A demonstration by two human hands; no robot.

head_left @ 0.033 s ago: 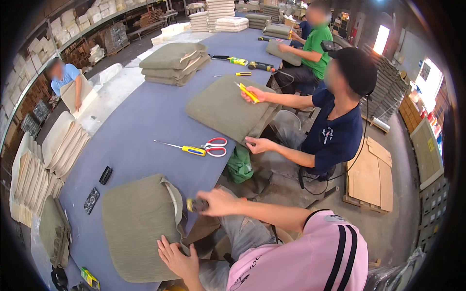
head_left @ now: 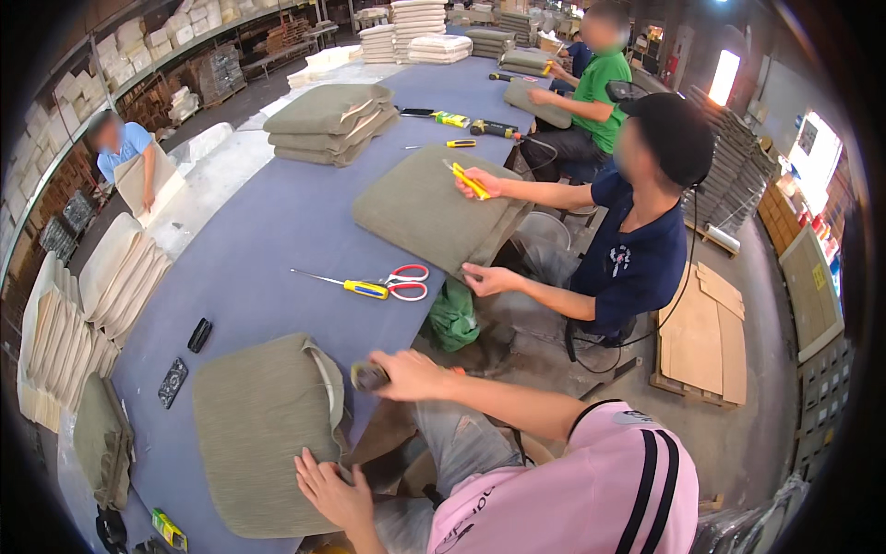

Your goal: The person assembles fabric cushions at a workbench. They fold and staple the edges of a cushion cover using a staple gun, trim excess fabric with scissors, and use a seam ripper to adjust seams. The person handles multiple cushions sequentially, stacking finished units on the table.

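An olive-green fabric cushion lies flat at the near end of the blue-grey table, its right-hand edge gaping with a pale lining showing. My left hand rests on its near right corner with the fingers spread. Above the gaping edge, my right hand grips a dark handheld tool with a rounded end. The tool is smeared by motion, so its kind is unclear. An orange part shows behind that hand. Beyond lie red-handled scissors and a yellow-handled screwdriver.
A co-worker in navy holds a yellow cutter over another olive cushion. Stacked cushions stand farther along the table. Near its left edge lie a black case and a patterned phone-like object.
My right hand has turned the tool slightly and shifted it a little left and up; its yellow end no longer shows. My left hand stays on the cushion.
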